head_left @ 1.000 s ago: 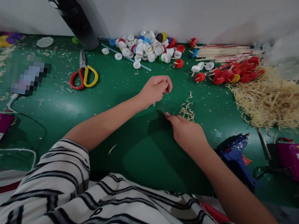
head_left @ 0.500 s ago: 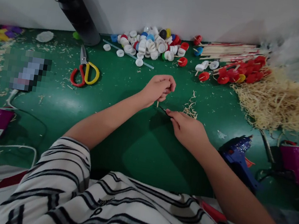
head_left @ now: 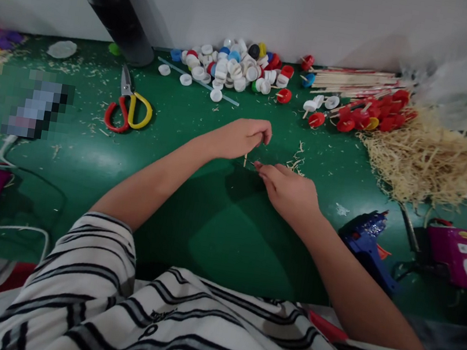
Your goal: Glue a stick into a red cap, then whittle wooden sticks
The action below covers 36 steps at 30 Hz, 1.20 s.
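Note:
Near the middle of the table, my left hand is closed, its wrist bent, around a thin wooden stick whose pale end points down below the fingers. To the right of it, my right hand pinches a slim dark tool with a thin tip; it looks like a small knife, though most of it is hidden in the fingers. Its tip is close beside the stick's end; whether they touch I cannot tell. Pale wood shavings lie just beyond my right hand.
Bottle caps are heaped at the back, beside a black bottle. Scissors lie left. Red caps on sticks, bundled sticks and a shavings pile occupy the right. A blue glue gun lies near my right forearm.
The view has shifted slightly. My left hand's wrist has turned flatter, and my right hand has tilted with the tool, which stays beside the stick's end.

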Motion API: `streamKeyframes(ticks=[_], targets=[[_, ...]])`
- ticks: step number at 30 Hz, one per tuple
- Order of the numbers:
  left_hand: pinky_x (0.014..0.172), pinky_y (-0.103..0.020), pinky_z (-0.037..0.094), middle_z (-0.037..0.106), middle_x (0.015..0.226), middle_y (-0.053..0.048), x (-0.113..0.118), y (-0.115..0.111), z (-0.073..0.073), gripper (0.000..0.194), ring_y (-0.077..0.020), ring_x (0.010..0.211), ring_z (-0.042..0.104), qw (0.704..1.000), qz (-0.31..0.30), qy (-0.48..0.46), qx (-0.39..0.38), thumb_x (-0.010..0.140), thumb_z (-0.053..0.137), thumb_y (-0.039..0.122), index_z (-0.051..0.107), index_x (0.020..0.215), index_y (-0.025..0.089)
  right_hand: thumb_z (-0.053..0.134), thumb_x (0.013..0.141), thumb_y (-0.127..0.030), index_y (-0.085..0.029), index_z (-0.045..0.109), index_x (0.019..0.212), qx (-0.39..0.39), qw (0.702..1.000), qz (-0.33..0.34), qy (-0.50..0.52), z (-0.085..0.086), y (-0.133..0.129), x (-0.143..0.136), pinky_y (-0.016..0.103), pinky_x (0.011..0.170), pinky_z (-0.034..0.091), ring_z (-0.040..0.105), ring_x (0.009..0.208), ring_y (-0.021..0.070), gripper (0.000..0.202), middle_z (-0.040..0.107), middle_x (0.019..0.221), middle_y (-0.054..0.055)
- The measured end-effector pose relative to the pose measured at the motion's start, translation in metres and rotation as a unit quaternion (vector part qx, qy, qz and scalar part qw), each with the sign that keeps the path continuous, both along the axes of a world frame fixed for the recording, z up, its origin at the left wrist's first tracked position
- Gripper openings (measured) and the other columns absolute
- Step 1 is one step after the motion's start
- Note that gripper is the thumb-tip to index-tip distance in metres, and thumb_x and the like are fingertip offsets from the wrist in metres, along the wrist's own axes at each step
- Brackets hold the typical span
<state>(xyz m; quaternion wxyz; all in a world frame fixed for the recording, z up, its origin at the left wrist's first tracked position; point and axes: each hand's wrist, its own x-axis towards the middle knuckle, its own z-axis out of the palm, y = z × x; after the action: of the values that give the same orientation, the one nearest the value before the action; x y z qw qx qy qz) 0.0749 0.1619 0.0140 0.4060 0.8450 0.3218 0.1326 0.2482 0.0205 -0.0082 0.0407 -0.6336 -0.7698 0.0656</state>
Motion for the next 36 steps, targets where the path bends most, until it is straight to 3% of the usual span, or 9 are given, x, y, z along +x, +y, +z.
streamKeyframes(ticks=[4, 8, 12, 18, 27, 36], targets=[[0.068, -0.035, 0.028, 0.062, 0.082, -0.006, -0.007, -0.006, 0.013, 0.029, -0.0182, 0.068, 0.047, 0.983, -0.007, 0.134, 0.123, 0.108, 0.038, 0.034, 0.063, 0.103, 0.019, 0.032, 0.116, -0.038, -0.031, 0.072, 0.141, 0.006, 1.000, -0.002, -0.001, 0.003, 0.000, -0.001, 0.030, 0.062, 0.030, 0.070, 0.099, 0.0179, 0.047, 0.079, 0.118, 0.005], [0.067, -0.035, 0.024, 0.059, 0.080, -0.006, -0.004, -0.013, 0.017, 0.037, -0.0186, 0.063, 0.041, 0.966, -0.015, 0.186, 0.180, 0.110, 0.035, 0.037, 0.066, 0.119, 0.019, 0.032, 0.116, -0.038, -0.030, 0.075, 0.136, 0.024, 1.000, 0.000, -0.004, 0.002, 0.000, 0.000, 0.030, 0.061, 0.027, 0.068, 0.092, 0.0174, 0.048, 0.079, 0.113, 0.005], [0.066, -0.035, 0.022, 0.054, 0.076, -0.004, -0.001, -0.014, 0.015, 0.038, -0.0178, 0.060, 0.035, 0.964, -0.034, 0.186, 0.187, 0.111, 0.033, 0.037, 0.065, 0.124, 0.019, 0.032, 0.116, -0.037, -0.029, 0.076, 0.134, 0.047, 0.999, -0.002, -0.018, -0.001, 0.000, 0.000, 0.032, 0.060, 0.023, 0.066, 0.088, 0.0178, 0.048, 0.079, 0.105, 0.006], [0.065, -0.036, 0.019, 0.049, 0.073, -0.002, -0.003, -0.008, 0.006, 0.031, -0.0165, 0.059, 0.030, 0.962, -0.037, 0.174, 0.207, 0.110, 0.036, 0.035, 0.062, 0.118, 0.019, 0.034, 0.115, -0.033, -0.031, 0.075, 0.138, 0.041, 0.999, -0.001, -0.018, -0.009, 0.002, -0.002, 0.034, 0.059, 0.020, 0.067, 0.085, 0.0174, 0.047, 0.080, 0.111, 0.004], [0.067, -0.035, 0.023, 0.055, 0.078, -0.005, -0.005, -0.010, 0.011, 0.035, -0.0175, 0.061, 0.036, 0.967, -0.035, 0.172, 0.184, 0.110, 0.035, 0.036, 0.063, 0.120, 0.019, 0.038, 0.113, -0.030, -0.032, 0.069, 0.150, 0.028, 0.999, 0.031, -0.035, -0.016, -0.006, 0.001, 0.035, 0.059, 0.020, 0.067, 0.080, 0.0170, 0.048, 0.081, 0.110, 0.005], [0.061, -0.035, 0.023, 0.058, 0.077, -0.005, -0.004, -0.007, 0.013, 0.033, -0.0174, 0.058, 0.038, 0.955, -0.054, 0.202, 0.212, 0.111, 0.032, 0.035, 0.060, 0.117, 0.019, 0.036, 0.115, -0.033, -0.030, 0.076, 0.136, 0.081, 0.996, -0.003, -0.036, -0.014, 0.003, 0.000, 0.035, 0.059, 0.019, 0.065, 0.081, 0.0156, 0.045, 0.080, 0.104, 0.004]])
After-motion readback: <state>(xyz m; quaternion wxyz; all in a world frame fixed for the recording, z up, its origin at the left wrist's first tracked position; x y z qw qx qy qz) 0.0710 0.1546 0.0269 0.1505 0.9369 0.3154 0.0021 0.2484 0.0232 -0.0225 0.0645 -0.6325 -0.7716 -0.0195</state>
